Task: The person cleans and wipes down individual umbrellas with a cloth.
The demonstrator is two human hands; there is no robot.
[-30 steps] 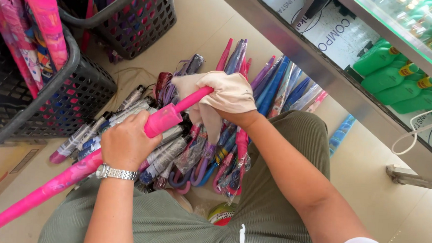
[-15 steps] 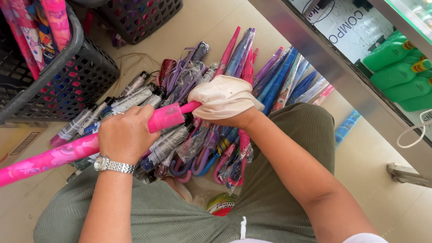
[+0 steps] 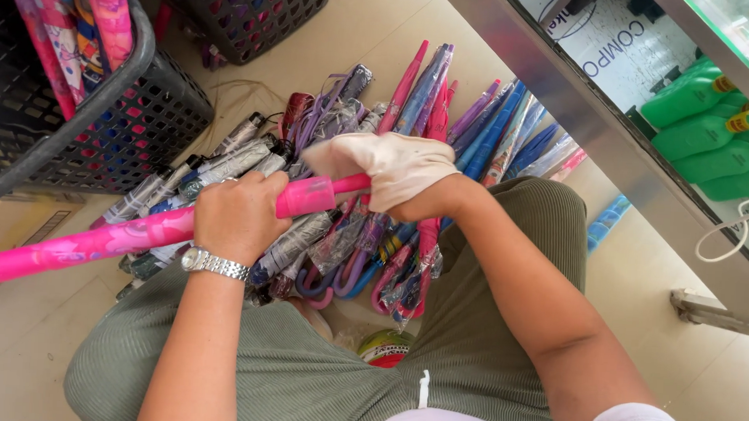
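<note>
A long pink folded umbrella (image 3: pixel 95 242) runs from the left edge to the middle of the view. My left hand (image 3: pixel 238 215), with a silver watch on the wrist, grips its shaft near the thicker pink end. My right hand (image 3: pixel 397 171) wears a cream cloth glove and closes around that umbrella's tip end. Under both hands lies a pile of wrapped umbrellas (image 3: pixel 446 121) on the floor, several in plastic sleeves, in pink, purple, blue and grey, with curved handles towards my knees.
A black plastic basket (image 3: pixel 92 131) holding patterned pink umbrellas stands at the left. A second dark basket (image 3: pixel 257 16) is at the top. A metal-framed glass counter (image 3: pixel 597 119) with green bottles (image 3: pixel 715 133) runs along the right. Tan floor surrounds the pile.
The pink umbrella has tilted flatter, its long end rising towards the left edge. Both hands kept their grip and shifted slightly up in view.
</note>
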